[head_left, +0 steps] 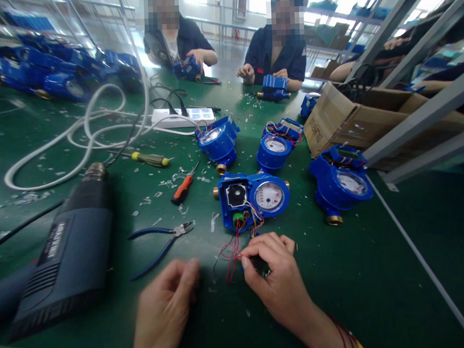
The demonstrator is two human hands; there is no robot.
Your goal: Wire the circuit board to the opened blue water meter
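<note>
In front of me lies a blue water meter (pixel 271 196) with its side compartment open. A round green part (pixel 238 218) sits inside that compartment, and thin red wires (pixel 230 251) trail out of it toward me. My right hand (pixel 275 269) is closed around a small dark green circuit board (pixel 261 267), its thumb and forefinger at the red wires. My left hand (pixel 170 298) is held low over the table, curled with the thumb against the forefinger; whatever is between them is hidden. Blue-handled cutting pliers (pixel 158 237) lie open just beyond it.
A heat gun (pixel 69 245) lies at left. Two screwdrivers, one orange (pixel 182 190) and one yellow (pixel 150 158), rest near a white power strip (pixel 182 117). Other blue meters (pixel 342 178), a cardboard box (pixel 340 117) and metal posts stand right. Two people sit opposite.
</note>
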